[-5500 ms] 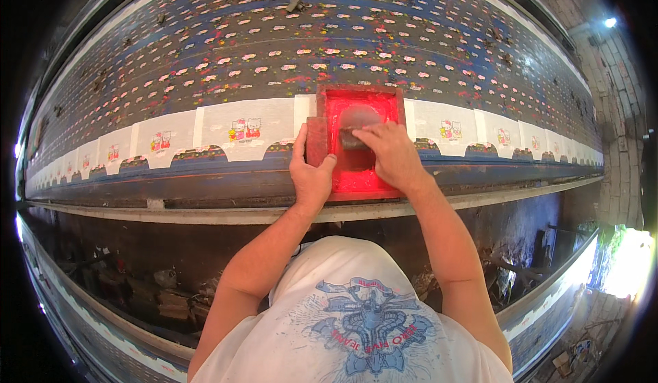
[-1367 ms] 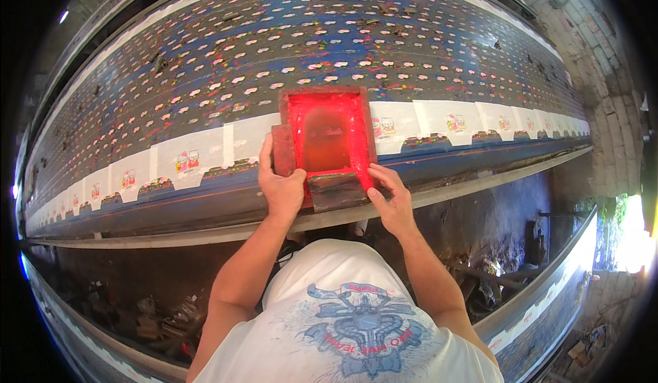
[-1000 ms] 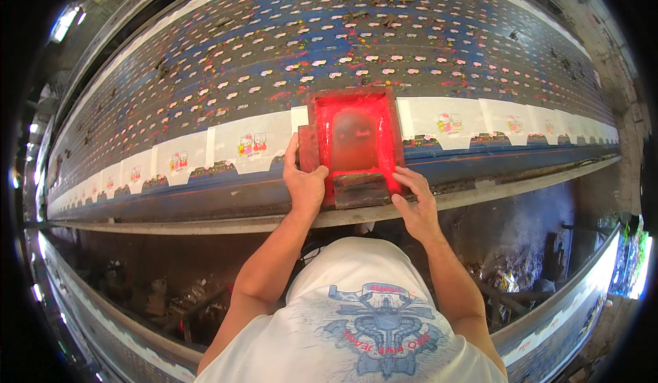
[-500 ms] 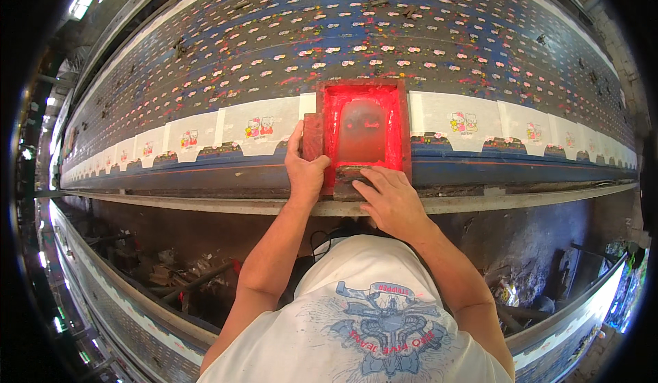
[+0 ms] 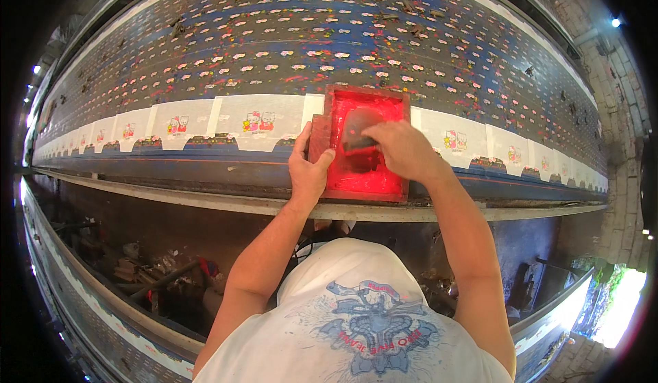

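Observation:
A shallow printing frame (image 5: 404,186) with red-stained wooden sides lies across the row of white pieces, wet red ink coating its inside. My left hand (image 5: 310,170) is closed round the wooden block (image 5: 319,138) on the frame's left side, thumb toward me. Inside the frame, my right hand (image 5: 408,151) grips a dark squeegee (image 5: 358,126), blurred by motion, near the middle of the mesh. Its lower edge is hard to make out against the ink. White printed pieces (image 5: 257,119) with cartoon figures extend to the left and right of the frame.
A long dark table (image 5: 274,75), covered in small repeated print marks, stretches away from me. Its near edge carries a pale rail (image 5: 267,206) in front of my body. Scraps and pipes (image 5: 157,277) lie below at left. Another long table (image 5: 103,307) runs behind me.
My right hand has lifted from the frame's near end and moved forward inside it with the squeegee. My left hand keeps its hold. The whole view has shifted slightly.

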Tool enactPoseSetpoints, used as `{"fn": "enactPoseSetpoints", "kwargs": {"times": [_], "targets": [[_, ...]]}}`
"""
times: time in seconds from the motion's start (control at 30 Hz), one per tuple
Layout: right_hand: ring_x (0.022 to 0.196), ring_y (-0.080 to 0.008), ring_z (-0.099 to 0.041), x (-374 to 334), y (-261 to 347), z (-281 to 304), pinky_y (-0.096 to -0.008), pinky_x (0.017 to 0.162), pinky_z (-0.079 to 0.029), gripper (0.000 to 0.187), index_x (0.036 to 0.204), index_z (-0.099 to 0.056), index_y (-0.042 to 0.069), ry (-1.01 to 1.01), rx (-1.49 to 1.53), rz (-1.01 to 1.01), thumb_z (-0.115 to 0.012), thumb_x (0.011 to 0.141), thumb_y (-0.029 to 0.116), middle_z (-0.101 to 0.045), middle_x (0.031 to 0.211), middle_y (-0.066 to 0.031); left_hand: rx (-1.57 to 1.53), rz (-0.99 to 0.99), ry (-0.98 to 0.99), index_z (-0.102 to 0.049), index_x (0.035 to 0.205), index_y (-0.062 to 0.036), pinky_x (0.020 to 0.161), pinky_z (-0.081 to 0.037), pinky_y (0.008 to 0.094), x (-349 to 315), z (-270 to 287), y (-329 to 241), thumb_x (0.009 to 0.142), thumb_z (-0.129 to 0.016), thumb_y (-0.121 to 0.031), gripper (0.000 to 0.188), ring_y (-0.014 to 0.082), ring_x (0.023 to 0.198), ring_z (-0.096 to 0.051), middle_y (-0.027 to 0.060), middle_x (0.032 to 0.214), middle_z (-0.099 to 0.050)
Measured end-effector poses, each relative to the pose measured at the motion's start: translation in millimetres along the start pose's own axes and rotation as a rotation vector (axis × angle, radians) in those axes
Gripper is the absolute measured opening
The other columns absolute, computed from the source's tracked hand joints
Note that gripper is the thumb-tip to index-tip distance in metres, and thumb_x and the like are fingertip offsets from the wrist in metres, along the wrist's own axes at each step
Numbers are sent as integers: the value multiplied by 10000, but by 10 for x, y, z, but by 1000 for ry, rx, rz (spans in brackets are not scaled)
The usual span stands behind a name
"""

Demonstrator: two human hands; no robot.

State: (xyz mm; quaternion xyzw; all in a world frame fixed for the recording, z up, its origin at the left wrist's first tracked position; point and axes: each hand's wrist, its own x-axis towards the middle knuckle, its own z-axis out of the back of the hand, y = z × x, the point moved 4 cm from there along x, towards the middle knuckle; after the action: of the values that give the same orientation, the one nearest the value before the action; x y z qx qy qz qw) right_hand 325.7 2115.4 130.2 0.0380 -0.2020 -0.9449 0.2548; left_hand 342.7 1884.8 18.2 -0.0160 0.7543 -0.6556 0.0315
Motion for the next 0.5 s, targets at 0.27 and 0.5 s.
{"fn": "enactPoseSetpoints", "kwargs": {"times": [0.27, 0.5], "targets": [[1191, -414, -757, 276, -260, -150, -549, 1061, -579, 529, 1369, -779, 98, -277, -37, -83, -642, 892, -83, -827, 1249, -185, 9, -12, -10, -465, 1699, 110, 1293, -457, 406, -10, 32, 57, 1015, -775, -10, 760, 277, 1525, -596, 247, 1667, -597], [1214, -411, -742, 290, -305, -232, -537, 1092, -564, 548, 1391, -779, 99, -314, -62, -133, -645, 893, -85, -825, 1252, -172, -11, 1, 11, -435, 1706, 122, 1300, -451, 419, -13, 14, -27, 1016, -762, -4, 774, 290, 1531, -589, 259, 1661, -590]]}}
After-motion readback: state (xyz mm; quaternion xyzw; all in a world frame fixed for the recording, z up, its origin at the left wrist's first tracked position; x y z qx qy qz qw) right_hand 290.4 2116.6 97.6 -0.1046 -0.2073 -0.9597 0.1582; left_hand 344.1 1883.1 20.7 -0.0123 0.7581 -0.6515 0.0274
